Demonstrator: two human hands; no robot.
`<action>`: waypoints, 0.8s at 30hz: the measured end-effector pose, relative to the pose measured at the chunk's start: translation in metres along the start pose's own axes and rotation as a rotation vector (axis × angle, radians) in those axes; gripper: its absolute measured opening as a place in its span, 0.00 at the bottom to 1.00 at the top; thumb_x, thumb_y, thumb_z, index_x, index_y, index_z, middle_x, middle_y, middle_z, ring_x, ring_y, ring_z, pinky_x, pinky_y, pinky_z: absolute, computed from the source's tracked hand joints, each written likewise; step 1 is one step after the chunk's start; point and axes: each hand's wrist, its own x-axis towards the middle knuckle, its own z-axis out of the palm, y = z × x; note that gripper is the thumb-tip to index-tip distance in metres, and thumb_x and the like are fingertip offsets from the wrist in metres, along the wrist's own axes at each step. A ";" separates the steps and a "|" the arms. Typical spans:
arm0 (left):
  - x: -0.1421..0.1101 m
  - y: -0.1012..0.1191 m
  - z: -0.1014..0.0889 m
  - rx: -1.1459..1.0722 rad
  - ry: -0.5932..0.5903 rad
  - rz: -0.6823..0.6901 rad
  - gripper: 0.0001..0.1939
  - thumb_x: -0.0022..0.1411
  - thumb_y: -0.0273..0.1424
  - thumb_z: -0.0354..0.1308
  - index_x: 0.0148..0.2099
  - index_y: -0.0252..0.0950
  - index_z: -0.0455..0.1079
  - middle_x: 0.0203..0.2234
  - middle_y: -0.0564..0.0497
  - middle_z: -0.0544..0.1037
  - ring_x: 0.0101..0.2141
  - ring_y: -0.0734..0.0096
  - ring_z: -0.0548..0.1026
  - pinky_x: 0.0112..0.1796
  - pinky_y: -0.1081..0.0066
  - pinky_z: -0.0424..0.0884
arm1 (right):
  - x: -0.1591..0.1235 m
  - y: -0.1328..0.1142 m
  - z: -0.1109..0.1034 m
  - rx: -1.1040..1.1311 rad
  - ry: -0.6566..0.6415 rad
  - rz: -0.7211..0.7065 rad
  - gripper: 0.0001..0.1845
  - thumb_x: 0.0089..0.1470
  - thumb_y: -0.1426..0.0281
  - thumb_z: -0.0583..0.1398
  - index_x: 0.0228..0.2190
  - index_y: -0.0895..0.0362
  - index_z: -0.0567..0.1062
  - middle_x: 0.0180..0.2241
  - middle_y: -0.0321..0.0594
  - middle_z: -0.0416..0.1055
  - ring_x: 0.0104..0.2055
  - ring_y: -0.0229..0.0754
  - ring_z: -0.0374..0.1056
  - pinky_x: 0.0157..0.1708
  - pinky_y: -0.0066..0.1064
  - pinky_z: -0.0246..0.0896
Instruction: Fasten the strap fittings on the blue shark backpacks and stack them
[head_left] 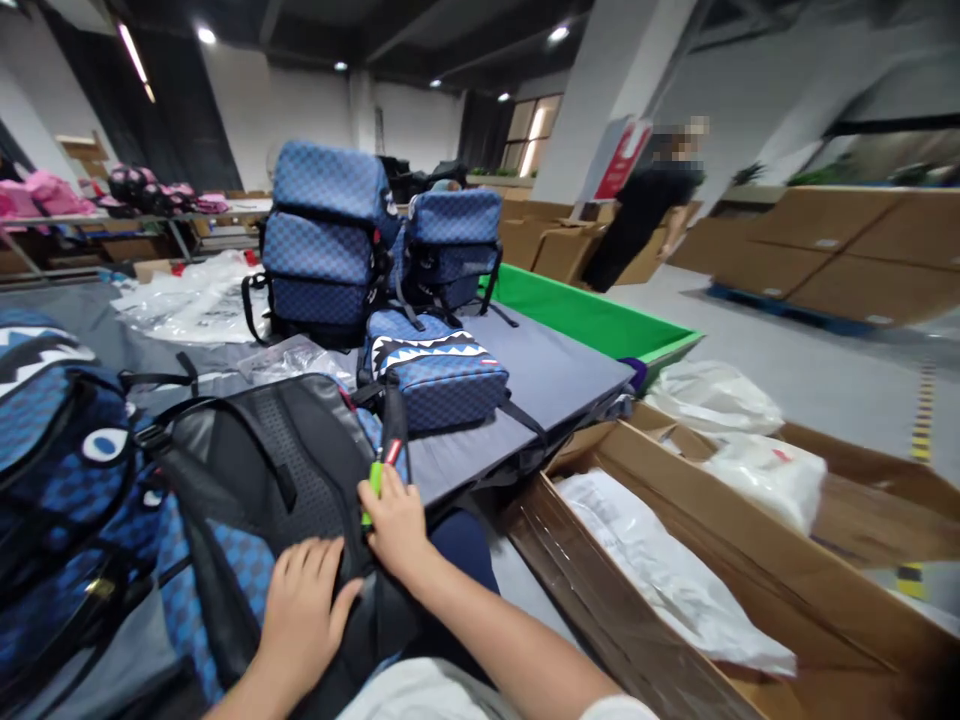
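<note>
Right hand: fingers pinching a slim, bright-green stick-shaped object, its long axis pointing away from the person. Left hand: thumb spread from the fingers, which rest on a black-and-blue checkered fabric backpack, padded back upward, extending forward beyond them.

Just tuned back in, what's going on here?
A person's left hand rests open on a black-backed, blue-checkered fabric backpack; the right hand has a grip on a small bright-green item I can't identify, beside a black strap. A blue-checkered, tooth-printed backpack lies beyond on the gray tabletop. An open brown cardboard box stands to the right.
</note>
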 end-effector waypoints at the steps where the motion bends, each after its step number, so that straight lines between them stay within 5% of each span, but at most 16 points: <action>1: 0.011 -0.001 -0.007 0.017 -0.054 -0.018 0.18 0.66 0.37 0.55 0.52 0.33 0.73 0.46 0.41 0.79 0.49 0.51 0.74 0.52 0.49 0.71 | -0.004 0.006 -0.004 -0.027 0.008 0.024 0.29 0.48 0.74 0.65 0.53 0.55 0.69 0.62 0.61 0.63 0.66 0.62 0.54 0.50 0.50 0.57; 4: 0.026 -0.001 -0.009 0.018 -0.167 0.020 0.18 0.65 0.36 0.56 0.54 0.34 0.73 0.50 0.42 0.77 0.53 0.49 0.72 0.57 0.47 0.66 | -0.012 0.021 -0.014 -0.078 0.071 0.044 0.25 0.51 0.78 0.61 0.51 0.53 0.72 0.60 0.58 0.66 0.62 0.61 0.58 0.53 0.54 0.53; 8: 0.009 0.008 0.011 0.023 -0.122 0.067 0.19 0.67 0.33 0.53 0.57 0.34 0.72 0.55 0.43 0.76 0.56 0.52 0.71 0.57 0.52 0.66 | -0.014 0.035 -0.011 -0.070 0.191 0.086 0.24 0.51 0.79 0.60 0.50 0.53 0.74 0.61 0.56 0.64 0.58 0.61 0.61 0.58 0.60 0.48; 13: -0.001 0.013 0.013 -0.023 -0.089 0.031 0.19 0.67 0.32 0.52 0.57 0.32 0.71 0.55 0.41 0.75 0.55 0.53 0.71 0.54 0.55 0.68 | -0.025 0.041 0.018 0.024 0.454 0.135 0.22 0.58 0.73 0.59 0.54 0.55 0.69 0.66 0.55 0.54 0.70 0.63 0.44 0.60 0.60 0.52; 15: 0.023 0.008 0.002 -0.084 -0.145 -0.001 0.20 0.68 0.36 0.52 0.58 0.34 0.69 0.53 0.41 0.76 0.51 0.55 0.73 0.51 0.56 0.70 | -0.036 0.039 0.030 0.103 0.472 0.089 0.22 0.60 0.71 0.58 0.56 0.55 0.67 0.65 0.55 0.56 0.71 0.59 0.46 0.59 0.56 0.57; 18: 0.092 -0.011 -0.007 -0.067 -0.178 0.000 0.21 0.71 0.40 0.49 0.59 0.34 0.67 0.53 0.40 0.74 0.53 0.56 0.71 0.50 0.58 0.69 | -0.053 0.036 0.042 0.165 0.447 -0.003 0.23 0.60 0.72 0.58 0.57 0.55 0.66 0.62 0.56 0.62 0.69 0.56 0.51 0.58 0.52 0.61; 21: 0.171 -0.038 0.005 0.080 -0.210 0.194 0.22 0.69 0.42 0.51 0.57 0.32 0.69 0.54 0.36 0.73 0.58 0.49 0.67 0.60 0.46 0.56 | -0.062 0.037 0.046 0.160 0.453 -0.016 0.23 0.60 0.72 0.58 0.57 0.55 0.65 0.61 0.56 0.63 0.69 0.57 0.51 0.57 0.54 0.61; 24: 0.222 -0.056 0.023 0.121 -0.266 0.271 0.22 0.67 0.45 0.54 0.47 0.29 0.75 0.42 0.36 0.78 0.46 0.52 0.75 0.56 0.49 0.59 | -0.062 0.041 0.047 0.138 0.455 -0.014 0.24 0.60 0.72 0.58 0.58 0.56 0.65 0.60 0.57 0.64 0.68 0.58 0.53 0.56 0.54 0.62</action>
